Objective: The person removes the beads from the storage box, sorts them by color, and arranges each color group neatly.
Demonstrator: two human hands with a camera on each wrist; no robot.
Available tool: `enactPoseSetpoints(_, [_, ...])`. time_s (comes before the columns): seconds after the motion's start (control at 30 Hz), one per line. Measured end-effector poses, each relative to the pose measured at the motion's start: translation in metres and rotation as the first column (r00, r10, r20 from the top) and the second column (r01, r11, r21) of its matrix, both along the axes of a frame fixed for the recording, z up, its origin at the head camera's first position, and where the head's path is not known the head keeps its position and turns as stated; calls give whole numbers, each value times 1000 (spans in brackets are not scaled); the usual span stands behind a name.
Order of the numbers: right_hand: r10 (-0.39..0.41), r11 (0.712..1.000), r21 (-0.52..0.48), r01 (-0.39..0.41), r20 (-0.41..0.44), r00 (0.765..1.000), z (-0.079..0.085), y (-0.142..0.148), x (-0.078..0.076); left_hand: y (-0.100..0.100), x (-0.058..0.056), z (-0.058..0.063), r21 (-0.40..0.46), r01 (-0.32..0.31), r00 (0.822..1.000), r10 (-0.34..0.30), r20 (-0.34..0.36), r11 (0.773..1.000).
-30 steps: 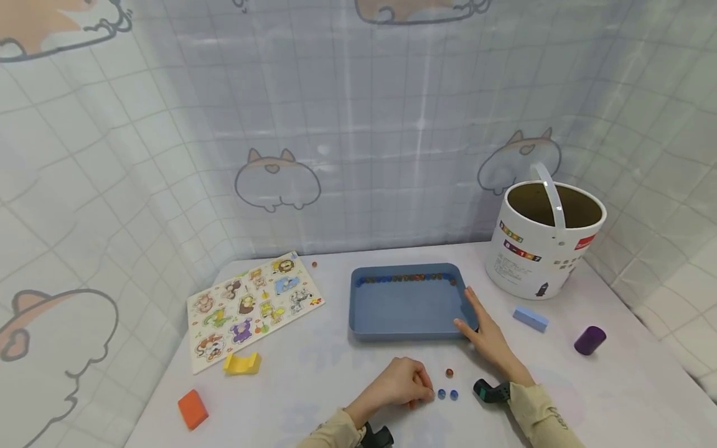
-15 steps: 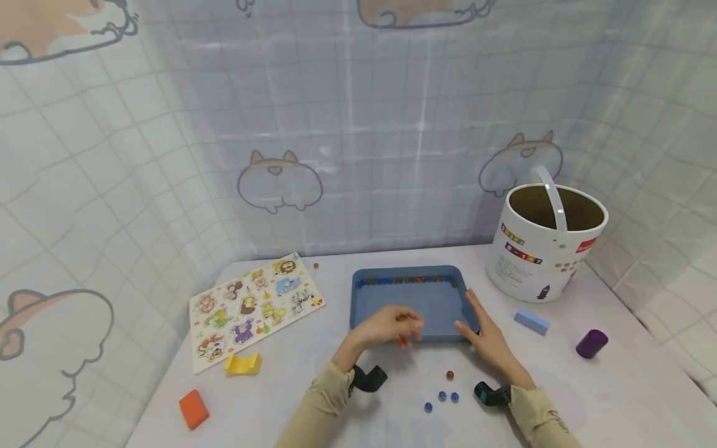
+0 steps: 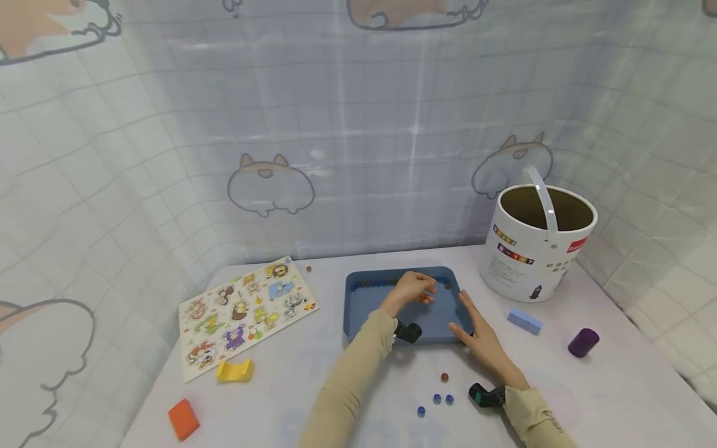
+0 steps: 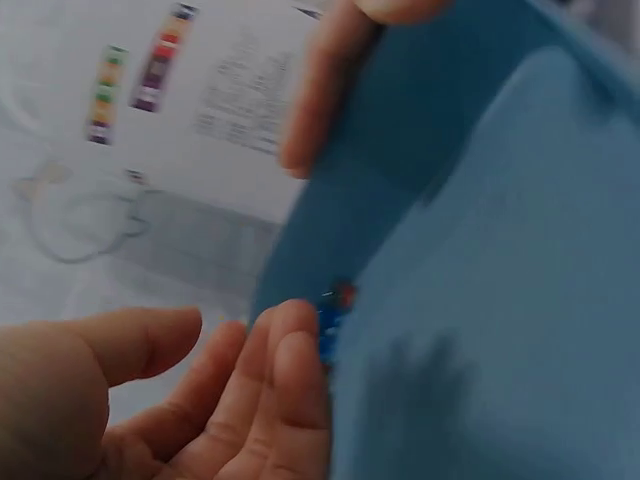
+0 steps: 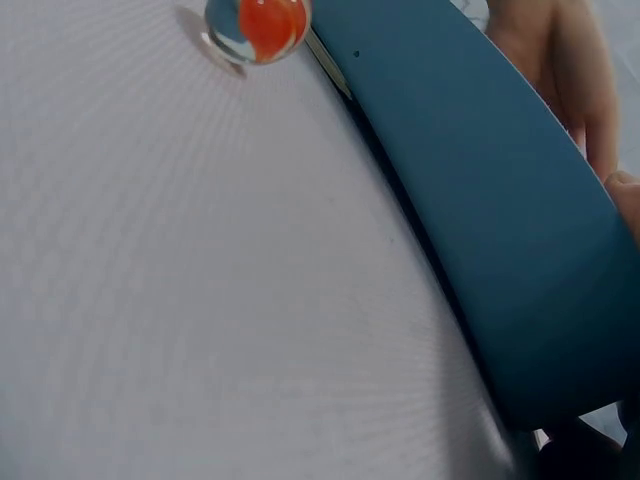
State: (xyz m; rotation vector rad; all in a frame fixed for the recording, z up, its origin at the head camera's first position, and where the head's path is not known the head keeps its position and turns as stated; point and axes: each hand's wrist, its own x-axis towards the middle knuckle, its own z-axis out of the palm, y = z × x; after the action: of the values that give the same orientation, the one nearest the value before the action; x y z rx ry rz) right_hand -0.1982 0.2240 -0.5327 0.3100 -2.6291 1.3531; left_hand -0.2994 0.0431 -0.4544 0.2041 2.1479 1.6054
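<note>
The left hand [image 3: 412, 289] is held over the blue tray [image 3: 437, 320], with its fingers bent a little and its thumb kept apart — nothing is seen to be pinched. The tray's right end is touched by the right hand [image 3: 483, 341], whose fingers and thumb are spread; how hard it is pressed cannot be told. A row of marbles [image 3: 365, 284] is set along the tray's far wall, partly hidden by the left hand. Outside, on the white table [image 3: 347, 398], three blue marbles [image 3: 437, 399] and a red marble [image 3: 445, 377] are left near the tray's front. A picture board [image 3: 249, 314] is placed to the left — a white bucket [image 3: 512, 264] to the right.
</note>
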Motion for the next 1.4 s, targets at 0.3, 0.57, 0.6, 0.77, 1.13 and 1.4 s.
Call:
enactPoseSetpoints(0.3, [-6, 1000, 10, 6, -2, 1000, -1, -3, 0, 32, -12, -12, -8, -209, 974, 209, 87, 978])
enactPoseSetpoints(0.57, [2, 1000, -2, -2, -4, 1000, 0, -4, 3, 50, -12, -18, -22, -253, 951, 253, 177, 967])
enactPoseSetpoints(0.6, [4, 1000, 1, -4, -2, 1000, -1, -4, 4, 51, -11, -17, -27, -252, 951, 252, 180, 967])
enactPoseSetpoints(0.77, [-11, 1000, 4, 11, 1, 1000, 0, -4, 5, 55, -2, -13, -63, -167, 970, 175, 167, 984])
enactPoseSetpoints(1.13, [-5, 1000, 29, 6, -35, 999, 6, 2, 0, 31, 4, -5, -62, 69, 995, -65, 72, 996])
enactPoseSetpoints(1.4, [-5, 1000, 21, 6, -18, 1000, 6, -1, 0, -4, 28, 14, 59, 209, 978, -210, -2, 976])
